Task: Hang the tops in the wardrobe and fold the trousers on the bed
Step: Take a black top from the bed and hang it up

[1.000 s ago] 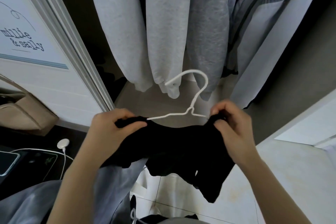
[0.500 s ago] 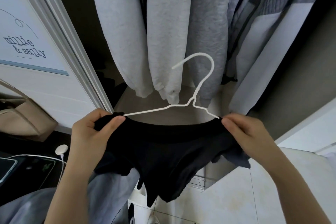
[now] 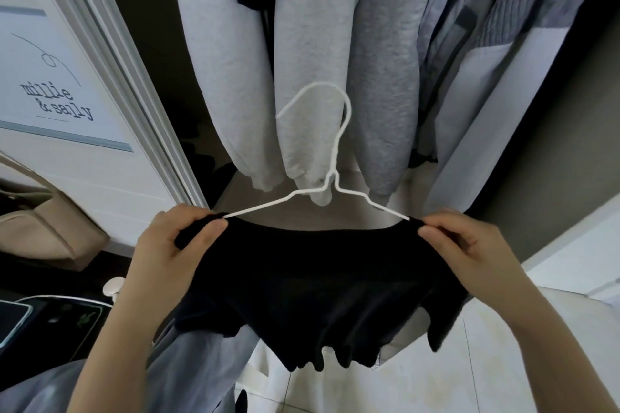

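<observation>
A black top point(image 3: 322, 282) is draped on a white wire hanger point(image 3: 330, 174), held up in front of the open wardrobe point(image 3: 543, 131) at about 6 o'clock of the view's centre. The left hand point(image 3: 167, 245) grips the top's shoulder at 8 o'clock, thumb and curled fingers closed round the dark cloth just where the hanger's left arm runs into it. The right hand point(image 3: 466, 245), at 4 o'clock, pinches the other shoulder between thumb and forefinger, right at the tip of the hanger's right arm. The neckline stretches taut between the 2 hands, and the rest of the top sags below in loose folds — its ragged lower edge hangs toward 6 o'clock over the pale floor tiles point(image 3: 436, 379). The hanger's hook rises toward 12 o'clock, free of any rail in view, in front of 2 pale grey sweatshirt sleeves point(image 3: 312, 60) that hang in the wardrobe. A darker grey sleeve point(image 3: 385, 84) hangs just beside them at 1 o'clock, with striped and light blue garments point(image 3: 496, 43) further toward 2 o'clock. At 10 o'clock stands a white door panel with lettering point(image 3: 57, 104); below it, at 9 o'clock, sits a beige bag point(image 3: 43, 228) — and a white cable with a round puck point(image 3: 112, 287) lies at 8 o'clock.
</observation>
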The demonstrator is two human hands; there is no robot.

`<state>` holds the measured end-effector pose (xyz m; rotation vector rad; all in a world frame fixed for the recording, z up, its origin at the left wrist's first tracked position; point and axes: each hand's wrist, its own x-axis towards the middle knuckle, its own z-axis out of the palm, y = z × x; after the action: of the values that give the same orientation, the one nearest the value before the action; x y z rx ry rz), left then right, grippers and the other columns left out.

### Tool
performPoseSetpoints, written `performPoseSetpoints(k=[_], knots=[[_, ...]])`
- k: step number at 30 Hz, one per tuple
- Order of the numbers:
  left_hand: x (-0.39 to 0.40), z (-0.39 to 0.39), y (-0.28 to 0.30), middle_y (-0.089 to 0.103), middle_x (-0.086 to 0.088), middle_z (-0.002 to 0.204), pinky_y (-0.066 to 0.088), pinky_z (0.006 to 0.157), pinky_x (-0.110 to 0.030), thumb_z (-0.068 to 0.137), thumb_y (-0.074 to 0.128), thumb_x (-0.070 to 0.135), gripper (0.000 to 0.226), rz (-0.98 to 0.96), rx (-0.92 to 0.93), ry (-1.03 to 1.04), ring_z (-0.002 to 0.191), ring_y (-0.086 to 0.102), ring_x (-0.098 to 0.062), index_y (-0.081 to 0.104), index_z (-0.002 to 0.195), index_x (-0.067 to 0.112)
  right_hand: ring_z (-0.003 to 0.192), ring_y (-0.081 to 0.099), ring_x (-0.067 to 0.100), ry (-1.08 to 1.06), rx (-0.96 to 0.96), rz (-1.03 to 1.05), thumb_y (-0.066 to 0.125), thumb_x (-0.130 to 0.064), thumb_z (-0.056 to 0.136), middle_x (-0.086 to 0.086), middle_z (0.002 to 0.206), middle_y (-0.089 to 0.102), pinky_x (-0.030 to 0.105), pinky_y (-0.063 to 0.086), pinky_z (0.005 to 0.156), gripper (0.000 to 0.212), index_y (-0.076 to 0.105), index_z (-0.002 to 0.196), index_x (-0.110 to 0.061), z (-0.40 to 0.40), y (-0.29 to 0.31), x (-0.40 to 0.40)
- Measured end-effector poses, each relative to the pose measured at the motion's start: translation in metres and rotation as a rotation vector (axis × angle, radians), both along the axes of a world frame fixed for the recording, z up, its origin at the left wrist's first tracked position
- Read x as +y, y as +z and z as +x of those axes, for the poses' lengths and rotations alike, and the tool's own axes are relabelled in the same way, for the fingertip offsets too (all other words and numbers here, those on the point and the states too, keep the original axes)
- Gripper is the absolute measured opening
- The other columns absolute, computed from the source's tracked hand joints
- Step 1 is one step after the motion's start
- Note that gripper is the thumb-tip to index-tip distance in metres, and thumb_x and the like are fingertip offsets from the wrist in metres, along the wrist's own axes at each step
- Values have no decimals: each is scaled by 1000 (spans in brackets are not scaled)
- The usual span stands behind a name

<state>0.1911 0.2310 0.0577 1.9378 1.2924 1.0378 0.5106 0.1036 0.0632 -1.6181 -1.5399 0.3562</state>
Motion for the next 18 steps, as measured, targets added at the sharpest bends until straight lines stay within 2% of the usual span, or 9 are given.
performPoseSetpoints(k=[2, 3, 5, 7, 10, 12, 13, 15, 18], knots=[[2, 6, 11, 59, 31, 90, 37, 79, -15, 90, 65, 31, 20, 112, 155, -51, 92, 52, -1, 56, 79, 45, 78, 60, 1, -12, -13, 42, 57, -16, 89, -11, 83, 63, 4, 38, 72, 21, 62, 79, -34, -8, 8, 5], [5, 7, 13, 60, 28, 88, 36, 79, -11, 91, 66, 27, 23, 126, 156, -53, 92, 51, 0, 56, 80, 45, 79, 60, 0, -18, -20, 52, 56, -19, 89, -11, 84, 63, 3, 38, 72, 17, 62, 81, -33, -8, 13, 7], [9, 3, 18, 61, 13, 84, 35, 76, -5, 93, 62, 21, 26, 109, 89, -26, 88, 53, -1, 59, 80, 43, 78, 62, -1, -5, -7, 41, 58, -16, 89, -14, 84, 66, 4, 41, 71, 21, 65, 80, -33, -4, 23, 9], [15, -2, 22, 61, 1, 84, 38, 74, -7, 93, 60, 20, 24, 86, 7, -14, 82, 55, -3, 65, 78, 38, 71, 62, -2, 23, 31, -17, 59, -16, 89, -15, 76, 67, 6, 43, 67, 24, 69, 76, -34, 2, 33, 10], [28, -6, 29, 64, -1, 73, 43, 65, -15, 95, 60, 17, 27, 50, -114, -8, 67, 56, -3, 68, 76, 35, 64, 57, 4, 124, 164, -94, 60, -33, 87, -2, 67, 63, 13, 44, 61, 14, 68, 78, -27, 4, 50, 14], [43, -3, 46, 67, 4, 73, 43, 61, -11, 95, 59, 18, 28, 81, -143, -34, 65, 58, 1, 69, 77, 37, 67, 60, 11, 189, 363, -84, 70, -59, 72, 9, 71, 64, 17, 47, 62, 41, 71, 83, -19, 5, 69, 21], [52, 0, 57, 67, 9, 74, 43, 61, -9, 96, 58, 20, 27, 107, -141, -54, 67, 59, 1, 69, 79, 38, 68, 63, 10, 189, 497, -76, 77, -65, 58, 6, 72, 66, 16, 50, 63, 52, 74, 83, -20, 4, 82, 25], [73, 5, 82, 63, 14, 68, 40, 58, -7, 97, 55, 24, 26, 159, -128, -92, 65, 57, 2, 67, 78, 36, 69, 69, 6, 170, 667, -9, 84, -58, 43, -3, 74, 73, 14, 53, 61, 45, 78, 76, -27, -1, 110, 34], [104, 12, 111, 47, 12, 55, 32, 53, -15, 100, 51, 26, 35, 185, -123, -113, 54, 43, -2, 58, 66, 25, 68, 70, 5, 216, 770, 86, 70, -38, 54, -3, 73, 74, 15, 53, 59, 19, 78, 67, -26, -18, 156, 45]])
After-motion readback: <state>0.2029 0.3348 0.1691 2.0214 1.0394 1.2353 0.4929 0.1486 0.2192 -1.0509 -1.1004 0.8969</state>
